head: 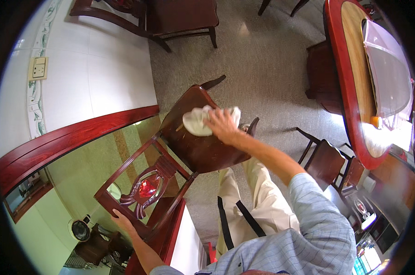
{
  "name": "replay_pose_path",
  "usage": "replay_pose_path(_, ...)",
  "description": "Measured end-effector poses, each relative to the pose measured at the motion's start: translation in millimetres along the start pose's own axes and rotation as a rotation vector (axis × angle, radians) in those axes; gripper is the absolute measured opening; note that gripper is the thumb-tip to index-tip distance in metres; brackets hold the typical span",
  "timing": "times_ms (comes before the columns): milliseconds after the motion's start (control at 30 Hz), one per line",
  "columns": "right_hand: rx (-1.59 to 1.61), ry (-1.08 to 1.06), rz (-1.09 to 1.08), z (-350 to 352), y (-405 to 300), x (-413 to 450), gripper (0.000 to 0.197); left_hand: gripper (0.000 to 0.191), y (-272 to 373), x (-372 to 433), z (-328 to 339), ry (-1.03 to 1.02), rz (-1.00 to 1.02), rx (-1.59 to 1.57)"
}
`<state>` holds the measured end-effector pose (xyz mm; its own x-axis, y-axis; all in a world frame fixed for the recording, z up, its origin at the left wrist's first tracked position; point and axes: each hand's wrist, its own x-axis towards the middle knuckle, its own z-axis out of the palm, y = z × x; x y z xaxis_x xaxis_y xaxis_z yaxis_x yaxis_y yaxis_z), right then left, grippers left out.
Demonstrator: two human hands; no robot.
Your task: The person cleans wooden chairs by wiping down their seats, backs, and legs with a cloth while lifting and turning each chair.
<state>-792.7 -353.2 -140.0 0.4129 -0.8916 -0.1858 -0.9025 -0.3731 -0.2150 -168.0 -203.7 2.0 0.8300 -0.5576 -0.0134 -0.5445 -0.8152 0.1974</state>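
A dark reddish-brown wooden chair stands before me, its seat (197, 151) scuffed with several light marks. My right hand (223, 123) lies spread over a white cloth (197, 125), pressing it on the seat; the hand is slightly blurred. Toward the lower left rises the chair's carved back, with a shiny red inset (149, 187) in its centre splat. My left hand (123, 221) grips the top rail (107, 202) of that back, its fingers partly hidden by the wood.
Another dark wooden chair (181, 15) stands by the white tiled wall (118, 75). On the right, a red-rimmed table (341, 86) carries a mesh food cover (388, 68). More chairs (326, 160) are beyond my right arm. Red wooden trim (76, 132) edges the wall at left.
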Motion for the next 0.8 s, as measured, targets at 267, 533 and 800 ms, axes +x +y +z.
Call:
replay_pose_path(267, 0.532, 0.055, 0.447, -37.7, 76.5, 38.2, 0.064, 0.09, 20.2, -8.0, 4.9, 0.018, -0.02, 0.062)
replay_pose_path(533, 0.317, -0.235, 0.224, -47.9, 41.5, -56.8, 0.062, 0.086, 5.9, -10.7, 9.1, 0.125, -0.1, 0.022)
replay_pose_path(800, 0.188, -0.122, 0.211, -111.6, 65.7, 127.5, 0.055, 0.076, 1.9, -3.0, 24.1, 0.099, -0.241, 0.017)
